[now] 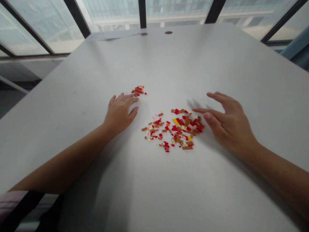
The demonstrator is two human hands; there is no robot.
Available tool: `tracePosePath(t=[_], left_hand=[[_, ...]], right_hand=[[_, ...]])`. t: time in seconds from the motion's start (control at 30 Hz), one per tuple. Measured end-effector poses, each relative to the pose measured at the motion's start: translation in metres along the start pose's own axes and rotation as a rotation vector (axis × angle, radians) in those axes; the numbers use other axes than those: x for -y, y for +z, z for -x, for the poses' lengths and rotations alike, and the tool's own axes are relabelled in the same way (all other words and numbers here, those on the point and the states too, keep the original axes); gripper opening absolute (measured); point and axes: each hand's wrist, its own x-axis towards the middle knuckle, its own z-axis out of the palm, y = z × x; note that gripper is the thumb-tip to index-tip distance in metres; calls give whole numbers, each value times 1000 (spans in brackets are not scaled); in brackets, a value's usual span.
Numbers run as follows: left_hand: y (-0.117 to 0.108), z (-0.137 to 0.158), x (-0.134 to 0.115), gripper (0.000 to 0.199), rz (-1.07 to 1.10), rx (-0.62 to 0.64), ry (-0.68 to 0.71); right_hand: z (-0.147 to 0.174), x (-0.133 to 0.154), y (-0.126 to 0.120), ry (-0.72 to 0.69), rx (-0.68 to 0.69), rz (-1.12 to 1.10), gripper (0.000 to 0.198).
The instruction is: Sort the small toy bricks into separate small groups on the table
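A loose spread of small toy building bricks in red, brown, yellow, cream and pink lies on the white table in front of me. Farther off to the left is a smaller heap of red, brown and orange bricks. My left hand rests palm down beside that heap, fingers apart, with nothing visible in it. Over the right edge of the larger spread, my right hand is held with its fingers stretched out and thumb apart. Its index fingertip is close to the bricks; whether it touches one I cannot tell.
The white table reaches away to a row of windows with dark frames. Two round table holes, one being a brownish disc, sit near the far edge. A blue curtain hangs at the far right.
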Motion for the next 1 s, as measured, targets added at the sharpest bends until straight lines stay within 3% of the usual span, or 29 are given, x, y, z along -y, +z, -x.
tracePosePath(t=[0.13, 0.4, 0.67, 1.0], left_hand=[[0, 0, 0, 41, 1, 8, -4], [0, 0, 0, 42, 18, 4, 1], [1, 0, 0, 43, 11, 7, 0], [2, -1, 1, 41, 14, -1, 5]], right_hand=[[0, 0, 0, 63, 2, 7, 41], [0, -3, 7, -15, 114, -67, 42], [-1, 1, -5, 167, -33, -38, 49], [-3, 0, 0, 33, 35, -39, 40]])
